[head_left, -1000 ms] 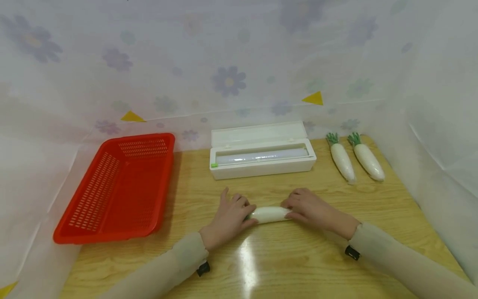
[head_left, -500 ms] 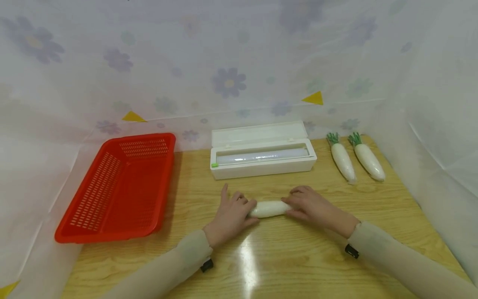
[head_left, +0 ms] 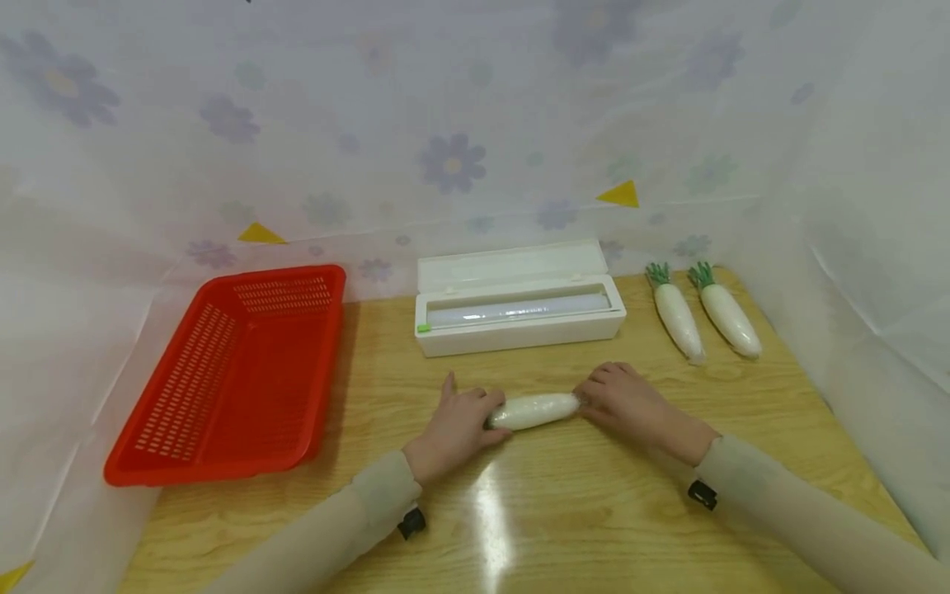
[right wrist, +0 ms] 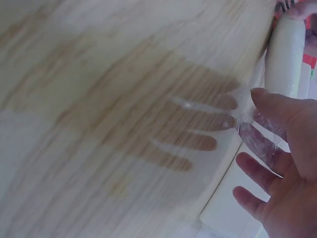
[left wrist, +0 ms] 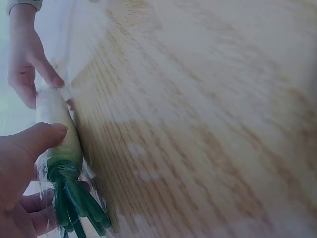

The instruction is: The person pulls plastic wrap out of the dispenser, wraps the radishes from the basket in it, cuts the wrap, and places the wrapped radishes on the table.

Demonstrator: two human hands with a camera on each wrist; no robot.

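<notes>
A white radish [head_left: 536, 411] wrapped in clear film lies crosswise on the wooden table. My left hand [head_left: 456, 431] holds its leafy end, the thumb on top of the root in the left wrist view. There the green leaves [left wrist: 74, 198] stick out past that hand under loose, transparent film. At the other end, my right hand [head_left: 627, 406] pinches the plastic wrap [right wrist: 255, 134] beyond the radish's tip. In the right wrist view its other fingers are spread apart.
Behind the hands stands a white box [head_left: 519, 337], lid up, with a roll of film [head_left: 519, 310] inside. A red basket [head_left: 326, 396] is at the left. Two more radishes, one wrapped [head_left: 679, 322] and another beside it [head_left: 731, 320], lie at the back right.
The radish has shifted slightly away from the body and its right end has tilted farther back. My right hand has slid outward off the root to the film at its tip.
</notes>
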